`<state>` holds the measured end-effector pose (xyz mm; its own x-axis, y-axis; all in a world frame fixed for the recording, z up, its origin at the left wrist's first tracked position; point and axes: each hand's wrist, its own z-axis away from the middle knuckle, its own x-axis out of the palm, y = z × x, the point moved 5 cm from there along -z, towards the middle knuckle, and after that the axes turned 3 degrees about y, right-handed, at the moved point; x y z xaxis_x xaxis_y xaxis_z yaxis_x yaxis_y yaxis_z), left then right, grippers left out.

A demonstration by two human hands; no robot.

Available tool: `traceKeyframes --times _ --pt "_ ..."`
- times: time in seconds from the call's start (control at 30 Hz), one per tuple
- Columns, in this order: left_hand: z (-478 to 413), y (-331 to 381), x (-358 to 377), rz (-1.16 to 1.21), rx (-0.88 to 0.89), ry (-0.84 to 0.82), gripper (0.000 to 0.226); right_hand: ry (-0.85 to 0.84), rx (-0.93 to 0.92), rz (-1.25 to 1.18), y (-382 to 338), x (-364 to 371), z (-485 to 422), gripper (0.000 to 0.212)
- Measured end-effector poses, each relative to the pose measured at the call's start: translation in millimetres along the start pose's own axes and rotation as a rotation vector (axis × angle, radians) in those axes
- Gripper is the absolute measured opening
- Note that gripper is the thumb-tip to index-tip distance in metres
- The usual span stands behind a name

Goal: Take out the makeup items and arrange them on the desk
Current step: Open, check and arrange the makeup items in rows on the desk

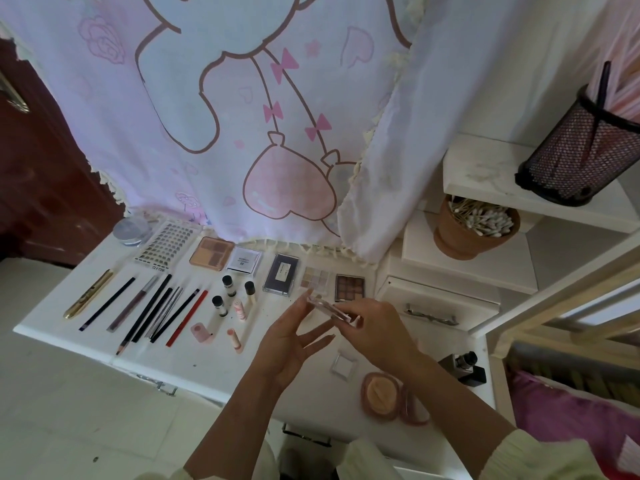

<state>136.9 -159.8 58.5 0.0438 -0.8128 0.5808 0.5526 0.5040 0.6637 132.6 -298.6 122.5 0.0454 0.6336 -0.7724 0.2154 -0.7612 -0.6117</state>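
A clear plastic makeup case (330, 309) is held above the white desk (214, 368) between both hands. My right hand (375, 327) grips its right end. My left hand (294, 341) touches its left end with fingertips, fingers mostly straight. On the desk lie several pencils (152, 310), a gold tube (89, 294), small bottles (228, 285), lipsticks (234, 340), and a row of palettes (212, 253) along the back, including a brown eyeshadow palette (349, 287). An open pink powder compact (381, 396) and a small clear square case (343, 364) lie near my right arm.
A printed pink curtain (259, 116) hangs behind the desk. At right, white shelves (485, 181) carry a terracotta pot of cotton swabs (474, 226) and a black mesh holder (585, 154). A black bottle (465, 367) stands at the desk's right edge. A brown door (38, 185) is at left.
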Motion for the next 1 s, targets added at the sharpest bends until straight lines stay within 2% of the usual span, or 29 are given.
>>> traceKeyframes --times 0.33,0.4,0.53,0.67,0.73,0.8,0.87,1.0 --pt "-4.9 -4.7 -1.2 0.098 0.009 -0.007 0.043 -0.021 0.024 -0.053 1.3 4.3 4.3 0.018" --pt "-5.7 -6.3 0.2 0.097 0.008 -0.002 0.042 -0.046 0.033 -0.010 0.4 5.6 3.6 0.023" --pt "-7.9 -7.4 -1.4 0.049 0.018 0.035 0.057 -0.072 -0.003 0.116 -2.9 7.3 3.9 0.028" --pt "-4.5 -6.5 -1.5 0.011 0.050 0.062 0.039 -0.072 0.035 0.218 0.0 9.2 2.1 0.031" --pt "-2.5 -9.3 -2.1 0.037 0.008 0.083 0.040 -0.048 0.085 0.153 0.7 4.6 0.9 0.028" --pt "-1.4 -14.3 -2.5 0.020 -0.104 0.101 0.051 -0.038 0.107 0.076 -0.9 1.0 1.2 0.022" --pt "0.7 -18.2 0.8 -0.012 -0.201 0.074 0.055 -0.057 0.118 0.061 -1.4 0.8 2.5 0.027" --pt "3.4 -18.8 5.5 0.100 -0.250 0.065 0.051 -0.078 0.107 0.081 0.1 4.4 4.1 0.027"
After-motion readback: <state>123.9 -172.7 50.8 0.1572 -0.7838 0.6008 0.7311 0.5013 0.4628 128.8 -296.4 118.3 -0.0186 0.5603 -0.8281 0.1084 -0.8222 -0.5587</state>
